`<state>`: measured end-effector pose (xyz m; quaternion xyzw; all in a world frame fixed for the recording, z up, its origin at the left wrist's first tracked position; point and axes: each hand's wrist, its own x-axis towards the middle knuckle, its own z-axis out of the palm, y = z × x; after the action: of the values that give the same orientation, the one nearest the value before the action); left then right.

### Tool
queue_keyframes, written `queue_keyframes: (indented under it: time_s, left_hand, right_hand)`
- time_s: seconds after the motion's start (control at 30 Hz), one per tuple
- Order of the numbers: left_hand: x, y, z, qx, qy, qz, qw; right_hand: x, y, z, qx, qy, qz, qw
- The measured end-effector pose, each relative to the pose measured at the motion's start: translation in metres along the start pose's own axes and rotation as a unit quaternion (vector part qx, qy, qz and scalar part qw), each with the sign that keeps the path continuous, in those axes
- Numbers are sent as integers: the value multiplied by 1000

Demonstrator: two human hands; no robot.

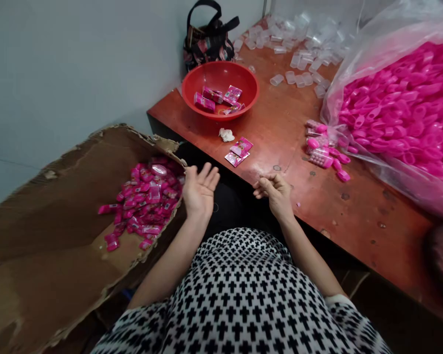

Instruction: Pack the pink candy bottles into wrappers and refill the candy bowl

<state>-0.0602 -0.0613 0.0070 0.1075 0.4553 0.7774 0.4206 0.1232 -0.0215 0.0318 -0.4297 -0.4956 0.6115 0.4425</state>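
My left hand [200, 191] is palm up with its fingers spread, beside the torn rim of a cardboard box [70, 196]. Inside that box lies a heap of pink packaged pieces [147, 196]. At the table's front edge, my right hand [275, 191] has its fingers curled, thumb against forefinger; anything between them is hidden or too small to make out. Just beyond the hands, a few shiny pink printed packets [239, 151] lie on the table by a crumpled white scrap [226, 134].
A red bowl [192, 105] with several pink packets stands at the table corner, before a dark patterned bag [210, 44]. Clear plastic cups [299, 61] lie scattered behind. At right is a large plastic bag of pink parts [402, 108], with bead-filled pink containers [321, 157] beside it.
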Motion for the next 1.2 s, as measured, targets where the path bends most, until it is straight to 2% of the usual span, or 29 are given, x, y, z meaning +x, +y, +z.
queue_keyframes:
  time_s: [0.07, 0.1, 0.17, 0.23, 0.27, 0.3, 0.37, 0.47, 0.57, 0.7, 0.77, 0.9, 0.97, 1.03, 1.13, 1.2]
  left_hand:
    - [16, -17, 13, 139, -60, 45, 987]
    - [26, -24, 22, 223, -92, 101, 965]
    - [49, -36, 41, 391, -141, 212, 884]
    - [71, -44, 55, 521, -154, 264, 797]
    - [79, -47, 59, 564, -156, 275, 763]
    - [86, -50, 62, 592, -156, 280, 739]
    - [94, -56, 63, 608, -155, 289, 723]
    - [96, -64, 60, 563, -148, 298, 756]
    - [92, -68, 58, 476, -142, 297, 816]
    - [73, -64, 62, 352, -152, 260, 886]
    - [61, -60, 66, 316, -162, 236, 904]
    - [47, -48, 68, 286, -165, 208, 921]
    - [48, -41, 66, 253, -145, 162, 943]
    - [52, -35, 62, 208, -150, 61, 965]
    - [60, -28, 58, 139, -178, -87, 970]
    - [63, -26, 57, 111, -152, -111, 976]
  right_hand:
    - [0, 4, -2, -12, -4, 11, 1000]
    - [0, 6, -2, -19, -9, 15, 1000]
    - [-2, 8, -3, -34, -17, 22, 999]
    - [-3, 10, -5, -45, -15, 28, 998]
    - [-3, 10, -5, -49, -12, 30, 998]
    - [-2, 10, -6, -53, -9, 32, 998]
    - [-1, 9, -8, -60, -5, 34, 998]
    - [5, 8, -10, -70, -13, 35, 997]
    - [20, 7, -10, -79, 5, 6, 997]
    - [57, 8, -7, -63, 54, -39, 996]
    - [79, 10, -4, -39, 41, -31, 998]
    - [109, 12, 6, -2, 8, -36, 999]
    - [116, 10, 11, -9, -7, -42, 999]
    - [120, 6, 16, -32, -27, -42, 998]
    - [127, 3, 20, -78, -39, -45, 995]
    - [135, 4, 20, -109, -33, -56, 992]
